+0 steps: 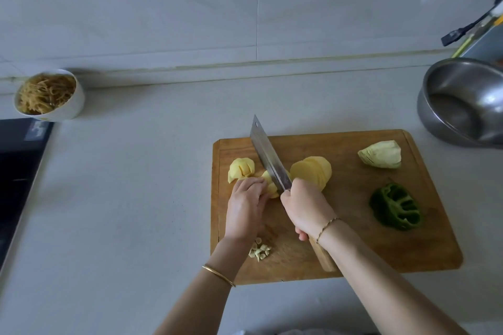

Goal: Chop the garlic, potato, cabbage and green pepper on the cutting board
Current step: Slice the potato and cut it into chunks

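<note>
Countertop: pale grey counter [136, 198] against a tiled wall, with the cutting board [340, 226] laid at the near right, close in front of the person.
Right hand: the right hand [307, 207] is clenched round the wooden handle of the cleaver [268, 158], choked up near the blade, probably for control; the blade angles away to the far left.
Left hand: the left hand [245, 204] curls its fingers over the potato piece [272, 187], pinning it beside the blade with the fingertips tucked back, likely to keep them off the edge.
Potato: mid-board; a scored potato chunk [241, 170] waits at the far left, and fanned potato slices [313, 171] lie right of the blade.
Garlic: chopped garlic [260, 250] sits near the left wrist, pushed aside.
Waiting: cabbage [381, 153] and green pepper [394, 207] are parked whole on the right, well apart from the blade.
Stage: potato appears half done.
Around: steel bowl [462, 95] far right; white bowl [73, 106] of shreds far left.
</note>
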